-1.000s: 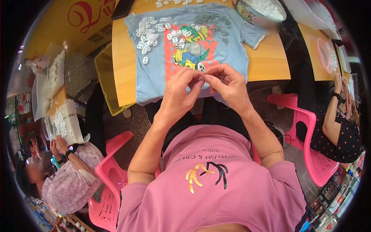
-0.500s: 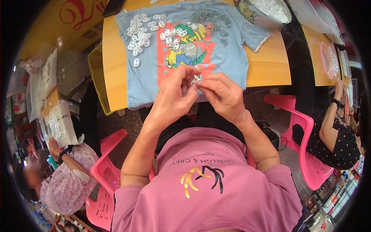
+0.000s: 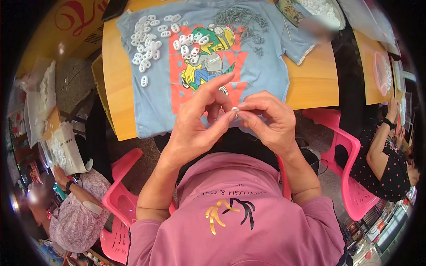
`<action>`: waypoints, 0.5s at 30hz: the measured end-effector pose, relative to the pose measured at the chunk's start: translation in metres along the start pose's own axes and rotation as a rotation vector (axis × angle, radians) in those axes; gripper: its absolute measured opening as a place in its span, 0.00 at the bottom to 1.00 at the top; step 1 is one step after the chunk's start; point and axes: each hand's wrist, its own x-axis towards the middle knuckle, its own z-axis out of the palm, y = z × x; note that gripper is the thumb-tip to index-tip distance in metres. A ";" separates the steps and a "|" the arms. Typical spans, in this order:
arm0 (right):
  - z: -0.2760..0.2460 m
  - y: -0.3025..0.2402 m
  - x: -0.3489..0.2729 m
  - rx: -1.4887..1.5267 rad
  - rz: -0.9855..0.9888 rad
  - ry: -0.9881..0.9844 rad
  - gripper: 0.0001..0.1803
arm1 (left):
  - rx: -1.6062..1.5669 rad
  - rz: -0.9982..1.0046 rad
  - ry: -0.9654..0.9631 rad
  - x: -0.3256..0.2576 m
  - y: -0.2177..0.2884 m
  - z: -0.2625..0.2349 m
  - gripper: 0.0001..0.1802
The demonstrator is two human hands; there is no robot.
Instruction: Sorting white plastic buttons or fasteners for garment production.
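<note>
My left hand (image 3: 197, 119) and my right hand (image 3: 271, 119) meet above the near edge of the table. Thumb and index finger of the right hand pinch a small white plastic piece (image 3: 234, 109). The left thumb presses against its other side, while the left index finger points up and away. Fingertips hide most of the piece. Beyond my hands lies a light blue T-shirt (image 3: 153, 104) with a cartoon print. Loose white oval pieces with two holes (image 3: 144, 81) are scattered on its left and middle. Tangled small grey metal parts (image 3: 239, 17) lie on its far right.
The shirt covers much of the wooden table (image 3: 310, 95). A round tin (image 3: 341, 17) of white pieces stands at the far right, a dark flat object (image 3: 114, 9) at the far left. People sit on pink chairs (image 3: 348, 177) at both sides, with white pieces before them.
Both hands have come slightly nearer to me. The left index finger has lifted from its curl and now points up. The view has shifted a little, so the shirt sits further left.
</note>
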 end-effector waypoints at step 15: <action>-0.038 0.002 0.079 -0.535 -0.032 0.076 0.04 | -0.542 -0.097 0.198 -0.002 -0.028 0.019 0.07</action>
